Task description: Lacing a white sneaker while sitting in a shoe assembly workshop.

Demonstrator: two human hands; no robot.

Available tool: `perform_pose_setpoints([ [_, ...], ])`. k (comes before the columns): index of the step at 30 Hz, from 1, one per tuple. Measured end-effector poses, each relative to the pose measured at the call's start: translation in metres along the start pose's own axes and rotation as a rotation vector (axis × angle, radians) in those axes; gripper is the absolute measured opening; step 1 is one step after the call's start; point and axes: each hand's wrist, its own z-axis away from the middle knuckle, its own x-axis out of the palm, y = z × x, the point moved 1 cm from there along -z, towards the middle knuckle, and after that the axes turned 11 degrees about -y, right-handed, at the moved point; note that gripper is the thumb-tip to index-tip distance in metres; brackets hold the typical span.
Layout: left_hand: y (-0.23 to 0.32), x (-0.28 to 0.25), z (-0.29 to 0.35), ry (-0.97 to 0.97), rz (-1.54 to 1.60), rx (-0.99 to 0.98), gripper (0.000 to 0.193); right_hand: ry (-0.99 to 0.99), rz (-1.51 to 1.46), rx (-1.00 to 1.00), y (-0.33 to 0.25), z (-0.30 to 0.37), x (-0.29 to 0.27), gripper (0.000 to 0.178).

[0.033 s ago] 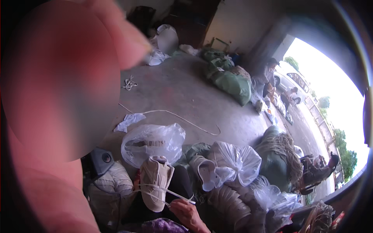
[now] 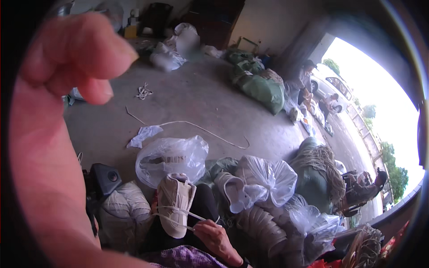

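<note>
Our right hand [image 2: 214, 236] on the lace [image 2: 196, 216], shoe [image 2: 173, 199] just left of our grip, plastic bag [image 2: 172, 154] beyond the shoe, knotted bag [image 2: 271, 178] ahead-right, cord [image 2: 182, 121] farther ahead

Grey floor [image 2: 192, 98] carries cord [image 2: 144, 92] (pale, tangled) and green sacks [image 2: 261, 94].

One cream laced shoe [image 2: 175, 205], one dark boxy device [image 2: 105, 178], one car [image 2: 322, 79], three background people [image 2: 366, 185]

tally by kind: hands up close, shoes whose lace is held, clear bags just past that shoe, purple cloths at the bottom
Hands: 2, left hand and right hand
Shoe: 1
Clear bag: 1
Purple cloth: 1
Total: 5
</note>
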Motion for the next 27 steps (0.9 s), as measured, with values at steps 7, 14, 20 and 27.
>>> perform_pose_setpoints([
  [7,-0.041,0.077,0.077,-0.417,0.109,-0.117,0.032,0.116,0.020,-0.138,-0.069,-0.021,-0.093,0.014],
  [14,-0.046,0.111,0.123,-0.689,0.313,-0.272,0.015,0.109,0.119,-0.243,-0.094,-0.030,-0.078,0.017],
  [20,-0.064,0.112,0.129,-0.688,0.418,-0.362,0.014,0.120,0.067,-0.179,-0.082,-0.037,-0.069,0.014],
  [27,-0.075,0.116,0.141,-0.841,0.355,-0.615,0.009,0.148,0.019,-0.330,-0.046,-0.044,-0.054,0.010],
])
